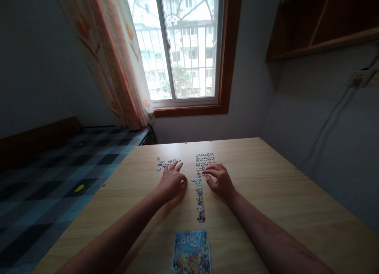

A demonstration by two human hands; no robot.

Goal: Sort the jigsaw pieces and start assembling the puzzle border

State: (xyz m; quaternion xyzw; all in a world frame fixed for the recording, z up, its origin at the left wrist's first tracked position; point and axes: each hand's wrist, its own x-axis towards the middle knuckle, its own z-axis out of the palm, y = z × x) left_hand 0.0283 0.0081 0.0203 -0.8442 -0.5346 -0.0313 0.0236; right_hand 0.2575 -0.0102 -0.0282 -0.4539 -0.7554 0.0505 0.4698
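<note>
My left hand (172, 182) hovers over the table with its fingers spread, beside a loose cluster of jigsaw pieces (161, 164); nothing shows in it. Across from it, my right hand (220, 181) is curled, thumb and forefinger close together on what looks like a small jigsaw piece (203, 174), partly hidden by the fingertips. Between the hands runs a narrow strip of joined puzzle pieces (200, 203), with light-blue pieces at its far end. Rows of separate jigsaw pieces (204, 157) lie just beyond the right fingertips.
A picture sheet lettered "Bluey" (192, 252) lies at the near side of the wooden table (251, 163). On the left is a bed with a checked cover (59, 163). A window (189, 49) and curtain (112, 60) are behind; a shelf (322, 45) hangs at right.
</note>
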